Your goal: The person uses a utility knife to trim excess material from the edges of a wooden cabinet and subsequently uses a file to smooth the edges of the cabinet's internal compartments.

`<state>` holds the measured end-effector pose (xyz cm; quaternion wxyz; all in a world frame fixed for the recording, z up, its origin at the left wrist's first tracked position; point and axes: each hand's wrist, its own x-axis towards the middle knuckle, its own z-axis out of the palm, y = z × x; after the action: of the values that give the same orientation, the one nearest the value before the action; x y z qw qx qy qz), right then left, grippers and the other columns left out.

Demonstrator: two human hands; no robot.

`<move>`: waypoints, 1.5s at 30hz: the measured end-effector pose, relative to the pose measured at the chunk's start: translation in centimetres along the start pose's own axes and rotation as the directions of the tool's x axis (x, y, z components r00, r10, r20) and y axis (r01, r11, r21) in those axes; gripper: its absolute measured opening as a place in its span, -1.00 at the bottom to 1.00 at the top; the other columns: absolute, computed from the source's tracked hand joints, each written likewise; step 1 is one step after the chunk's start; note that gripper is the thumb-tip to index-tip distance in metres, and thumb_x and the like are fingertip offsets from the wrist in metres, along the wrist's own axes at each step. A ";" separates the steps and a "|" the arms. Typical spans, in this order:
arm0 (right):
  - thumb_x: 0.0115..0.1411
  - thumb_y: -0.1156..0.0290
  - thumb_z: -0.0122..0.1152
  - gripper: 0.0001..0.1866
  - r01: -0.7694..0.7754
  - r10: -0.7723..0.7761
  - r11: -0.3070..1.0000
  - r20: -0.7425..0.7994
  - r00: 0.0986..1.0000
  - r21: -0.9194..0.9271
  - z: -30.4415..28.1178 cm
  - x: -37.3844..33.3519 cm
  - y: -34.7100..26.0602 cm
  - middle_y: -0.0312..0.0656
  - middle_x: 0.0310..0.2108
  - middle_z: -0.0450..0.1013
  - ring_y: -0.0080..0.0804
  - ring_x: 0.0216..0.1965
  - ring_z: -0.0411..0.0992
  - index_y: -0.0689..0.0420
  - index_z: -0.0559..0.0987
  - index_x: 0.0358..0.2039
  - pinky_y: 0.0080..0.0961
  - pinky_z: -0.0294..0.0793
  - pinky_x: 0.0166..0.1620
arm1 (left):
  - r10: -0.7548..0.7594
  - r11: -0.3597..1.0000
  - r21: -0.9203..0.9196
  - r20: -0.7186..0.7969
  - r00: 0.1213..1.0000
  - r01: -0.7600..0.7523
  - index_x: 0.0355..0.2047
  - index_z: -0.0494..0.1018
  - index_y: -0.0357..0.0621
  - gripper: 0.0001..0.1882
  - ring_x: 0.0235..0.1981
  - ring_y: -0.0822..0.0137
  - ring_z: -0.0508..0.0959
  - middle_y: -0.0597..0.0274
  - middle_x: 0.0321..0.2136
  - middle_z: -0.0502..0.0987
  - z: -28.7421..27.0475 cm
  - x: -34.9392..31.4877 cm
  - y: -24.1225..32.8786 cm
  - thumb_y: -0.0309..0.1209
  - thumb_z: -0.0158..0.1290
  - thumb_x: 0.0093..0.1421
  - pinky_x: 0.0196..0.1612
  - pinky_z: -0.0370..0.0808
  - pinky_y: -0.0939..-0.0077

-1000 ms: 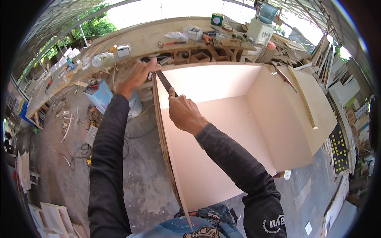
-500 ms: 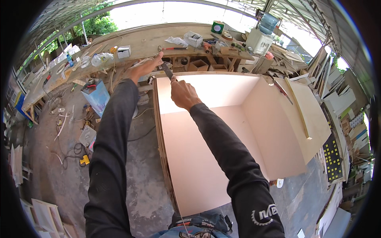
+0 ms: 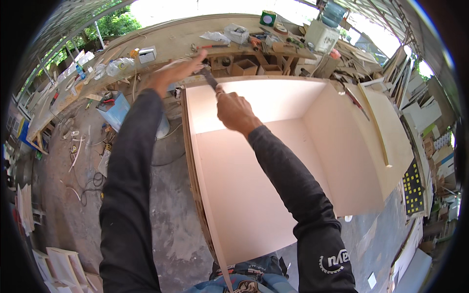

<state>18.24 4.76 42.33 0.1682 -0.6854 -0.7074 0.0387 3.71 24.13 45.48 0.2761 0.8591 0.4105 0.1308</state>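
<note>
My right hand (image 3: 237, 111) is closed around a flat tool with a dark blade (image 3: 210, 79); its handle is hidden in my fist. The blade points up and left over the far left corner of a big pale open wooden box (image 3: 259, 185). My left hand (image 3: 175, 74) is held beyond that corner near the blade tip, fingers stretched out and nothing visible in them. Whether it touches the box or the blade I cannot tell. A thin pale strip (image 3: 221, 258) runs along the box's left edge and trails down past its near corner toward me.
A long workbench (image 3: 171, 41) behind the box holds a red-handled hammer (image 3: 210, 46), a green can (image 3: 267, 18) and several tools. On the right, a loose panel (image 3: 386, 132) leans by the box. Left on the floor are a blue container (image 3: 114, 110) and cables (image 3: 93, 183).
My view has shifted slightly. The left hand has tilted and moved a little left of the blade, and the right hand has shifted slightly right with the tool. The pale strip now shows wider near me.
</note>
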 end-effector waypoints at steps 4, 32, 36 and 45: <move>0.32 0.48 -0.11 -0.51 -0.133 0.128 0.989 -0.085 0.988 -0.062 -0.1 3.3 5.5 0.25 -0.23 0.58 0.15 -0.19 0.60 0.45 0.33 0.22 -0.07 0.60 -0.14 | 0.043 0.979 0.204 -0.093 0.995 -0.024 0.18 0.45 -0.23 0.05 0.35 -0.06 0.26 -0.09 0.23 0.40 4.4 2.9 5.2 0.49 -0.50 0.26 0.37 0.16 0.10; 0.43 0.35 0.00 -0.58 -0.074 0.412 0.422 -0.118 0.904 0.904 -1.8 -12.1 13.2 -0.22 -0.47 0.50 -0.58 -0.56 0.43 0.33 0.38 0.19 -0.62 0.42 -0.53 | 0.225 0.972 0.155 -0.411 0.883 -0.175 -0.20 0.69 -0.18 -0.75 -0.17 -0.03 0.67 -0.12 -0.27 0.66 4.5 -11.0 -3.6 -0.40 0.17 0.13 -0.08 0.59 0.35; 0.50 0.35 -0.14 -0.65 -0.118 0.299 0.306 0.022 0.954 0.945 -1.3 -13.9 8.0 -0.17 -0.41 0.55 -0.60 -0.64 0.41 0.32 0.37 0.15 -0.68 0.40 -0.61 | 0.129 0.916 0.397 -0.436 0.891 0.061 -0.29 0.70 -0.17 -0.71 -0.42 0.02 0.67 -0.09 -0.41 0.67 3.0 -14.6 -7.7 -0.29 0.16 0.05 -0.19 0.59 0.28; 0.44 0.48 -0.16 -0.46 -0.073 -0.031 0.205 0.081 0.996 0.976 -0.4 -7.5 6.5 -0.08 -0.45 0.58 -0.56 -0.77 0.32 0.49 0.11 0.34 -0.60 0.32 -0.70 | -0.220 0.885 -0.465 -0.392 0.893 0.013 -0.02 0.59 -0.33 -0.64 -0.41 0.39 0.69 0.12 -0.34 0.69 3.3 -15.8 -2.5 -0.32 0.14 0.29 -0.35 0.56 0.51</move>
<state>24.64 -2.30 39.46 0.5328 -0.4332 -0.5214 0.5066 -6.31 11.94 41.43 0.3766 0.6934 0.4721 0.3930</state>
